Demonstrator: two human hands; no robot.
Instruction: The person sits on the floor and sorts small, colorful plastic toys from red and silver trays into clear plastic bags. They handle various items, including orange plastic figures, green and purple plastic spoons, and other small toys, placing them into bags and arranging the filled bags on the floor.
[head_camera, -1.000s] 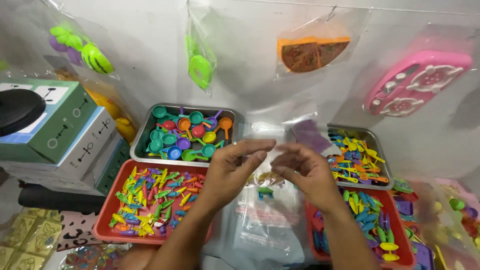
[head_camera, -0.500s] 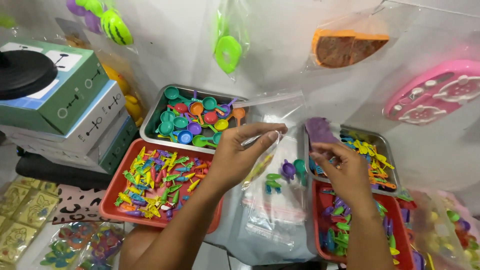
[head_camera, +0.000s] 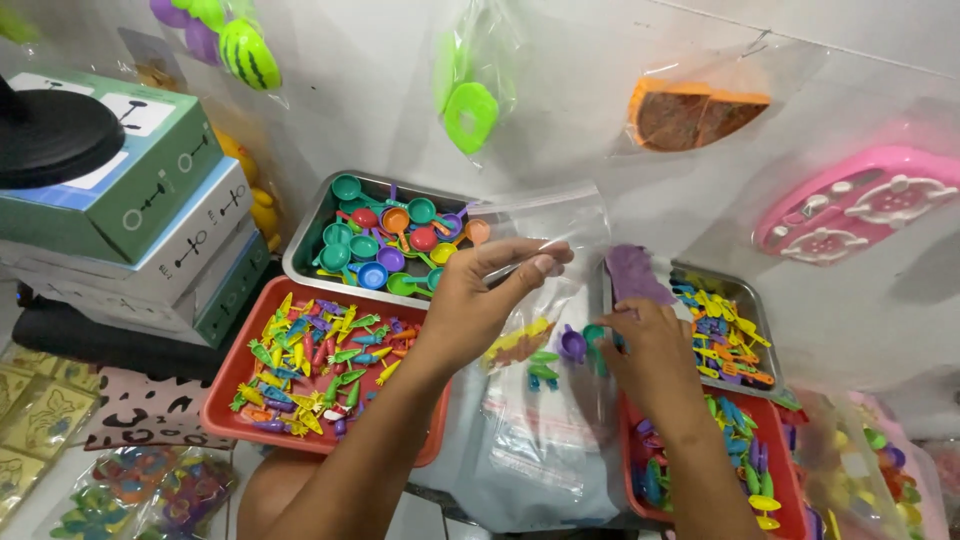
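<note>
Bag: clear plastic zip bag (head_camera: 545, 300) held up between both hands, small coloured toy pieces inside.
Left hand (head_camera: 480, 300): pinching the bag's upper edge.
Right hand (head_camera: 655, 350): fingers closed on the bag's lower right side.
Below: red tray (head_camera: 225, 405) of tiny toys, metal tray (head_camera: 305, 245) of spoons.
</note>
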